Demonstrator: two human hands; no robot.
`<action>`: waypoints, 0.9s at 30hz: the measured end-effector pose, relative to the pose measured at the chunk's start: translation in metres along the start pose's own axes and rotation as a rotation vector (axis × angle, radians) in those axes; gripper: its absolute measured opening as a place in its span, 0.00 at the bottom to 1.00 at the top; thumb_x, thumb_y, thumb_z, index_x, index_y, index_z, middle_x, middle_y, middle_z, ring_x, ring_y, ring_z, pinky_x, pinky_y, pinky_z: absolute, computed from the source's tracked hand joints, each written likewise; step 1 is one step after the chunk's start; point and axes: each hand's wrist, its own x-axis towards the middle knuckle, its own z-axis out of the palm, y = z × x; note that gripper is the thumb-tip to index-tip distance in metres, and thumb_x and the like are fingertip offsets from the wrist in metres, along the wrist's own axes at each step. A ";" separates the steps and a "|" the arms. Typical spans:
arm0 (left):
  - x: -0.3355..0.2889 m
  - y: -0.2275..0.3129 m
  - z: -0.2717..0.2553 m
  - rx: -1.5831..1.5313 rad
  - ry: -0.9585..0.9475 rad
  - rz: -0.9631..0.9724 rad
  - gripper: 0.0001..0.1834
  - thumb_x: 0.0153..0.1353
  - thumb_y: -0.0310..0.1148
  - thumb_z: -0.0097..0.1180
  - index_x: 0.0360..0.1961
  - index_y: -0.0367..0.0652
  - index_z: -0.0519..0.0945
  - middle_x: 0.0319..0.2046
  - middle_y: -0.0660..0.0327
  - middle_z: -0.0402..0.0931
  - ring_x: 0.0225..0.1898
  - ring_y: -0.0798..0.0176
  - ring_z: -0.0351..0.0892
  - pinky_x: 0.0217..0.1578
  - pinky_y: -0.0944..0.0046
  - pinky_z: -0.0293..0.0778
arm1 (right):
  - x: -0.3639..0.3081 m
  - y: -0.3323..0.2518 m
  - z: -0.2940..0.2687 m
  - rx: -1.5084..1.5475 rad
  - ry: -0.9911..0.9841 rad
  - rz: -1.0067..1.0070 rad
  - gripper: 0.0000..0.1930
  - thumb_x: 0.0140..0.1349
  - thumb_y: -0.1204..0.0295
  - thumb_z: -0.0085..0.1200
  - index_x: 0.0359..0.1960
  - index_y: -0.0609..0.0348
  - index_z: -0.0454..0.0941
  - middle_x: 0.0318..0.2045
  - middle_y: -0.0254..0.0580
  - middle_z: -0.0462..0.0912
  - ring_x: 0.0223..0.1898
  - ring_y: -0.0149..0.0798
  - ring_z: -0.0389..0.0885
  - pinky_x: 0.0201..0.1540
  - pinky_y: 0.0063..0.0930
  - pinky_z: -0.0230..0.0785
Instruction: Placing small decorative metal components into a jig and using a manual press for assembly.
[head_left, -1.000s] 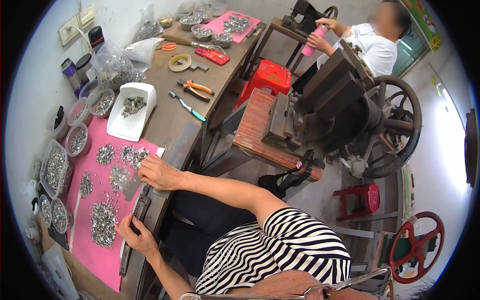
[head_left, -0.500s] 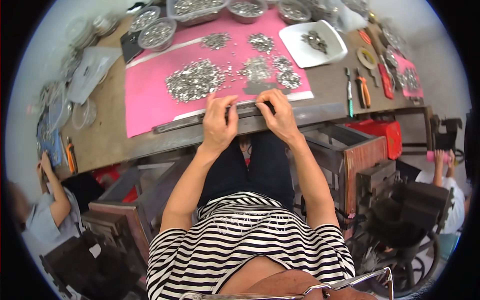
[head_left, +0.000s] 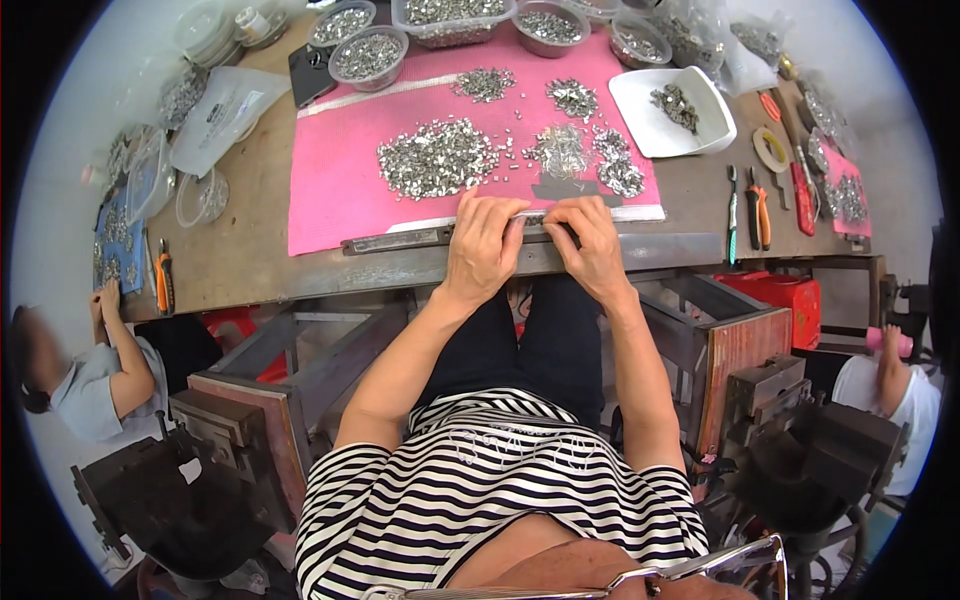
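A long, narrow dark metal bar (head_left: 398,242) lies along the front edge of the table, on the near border of a pink mat (head_left: 335,170). My left hand (head_left: 485,245) has its thumb and curled fingers closed around the bar. Just to the right, my right hand (head_left: 592,245) pinches at the bar's right part, its fingertips close to the left ones. Any small piece beneath the fingertips is hidden. Beyond my hands lie a large heap of small silvery metal pieces (head_left: 437,160), a pile of thin bright pieces (head_left: 560,152) and a flat grey strip (head_left: 566,190).
A white tray (head_left: 630,110) with dull pieces stands right of the piles. Filled plastic tubs (head_left: 368,58) line the back. Orange-handled pliers (head_left: 763,215), a toothbrush (head_left: 732,225) and tape (head_left: 770,150) lie at right. Other people sit left (head_left: 125,385) and right (head_left: 895,400).
My view has shifted, so the table appears farther right and lower. My fingertips have come closer together over the bar. The right person's arm has moved.
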 end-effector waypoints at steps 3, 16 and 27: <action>0.005 0.004 -0.002 0.084 -0.057 0.003 0.15 0.59 0.26 0.65 0.48 0.40 0.79 0.40 0.58 0.79 0.45 0.53 0.78 0.61 0.43 0.67 | 0.002 -0.001 -0.001 0.018 -0.025 0.040 0.07 0.56 0.79 0.65 0.35 0.59 0.80 0.38 0.39 0.82 0.44 0.45 0.78 0.48 0.36 0.67; 0.005 0.004 -0.001 0.090 -0.082 -0.054 0.14 0.60 0.28 0.65 0.48 0.40 0.81 0.43 0.56 0.81 0.47 0.49 0.80 0.58 0.46 0.69 | 0.002 -0.003 0.002 0.174 -0.007 0.261 0.08 0.59 0.76 0.64 0.39 0.61 0.81 0.38 0.42 0.83 0.42 0.46 0.78 0.49 0.35 0.68; 0.021 -0.035 -0.071 0.103 -0.077 -0.245 0.11 0.67 0.33 0.59 0.49 0.44 0.82 0.47 0.58 0.83 0.56 0.49 0.76 0.69 0.39 0.54 | 0.008 -0.001 0.004 -0.029 -0.013 0.033 0.05 0.60 0.76 0.63 0.37 0.58 0.82 0.35 0.38 0.80 0.40 0.43 0.76 0.45 0.38 0.63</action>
